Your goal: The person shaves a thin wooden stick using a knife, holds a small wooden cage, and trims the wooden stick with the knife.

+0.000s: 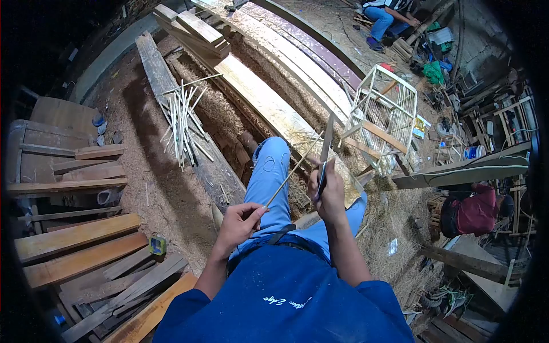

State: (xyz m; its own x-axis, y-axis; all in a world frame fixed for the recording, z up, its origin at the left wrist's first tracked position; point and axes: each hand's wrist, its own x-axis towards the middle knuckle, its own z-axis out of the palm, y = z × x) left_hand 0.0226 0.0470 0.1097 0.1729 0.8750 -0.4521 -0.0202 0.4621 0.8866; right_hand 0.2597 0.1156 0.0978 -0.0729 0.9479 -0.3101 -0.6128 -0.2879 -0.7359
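My left hand [239, 226] pinches the near end of a thin wooden stick [287, 178] between thumb and fingertips. The stick slants up and away over my thigh, and its far end lies beside the blade. My right hand [330, 197] is closed around the dark handle of a knife [327, 140], whose long blade points away from me. Ahead and to the left, a loose bundle of similar thin sticks [184, 123] rests across a weathered grey plank [220, 177]. A pale wooden board [269, 108] runs ahead, beyond my knees.
A white cage-like frame [394, 128] with thin bars stands ahead right. Cut planks [80, 237] are stacked at left, near a yellow-green tape measure [157, 246]. Shavings cover the floor. One person [389, 20] sits at far right; another in a dark red shirt [477, 211] is nearer.
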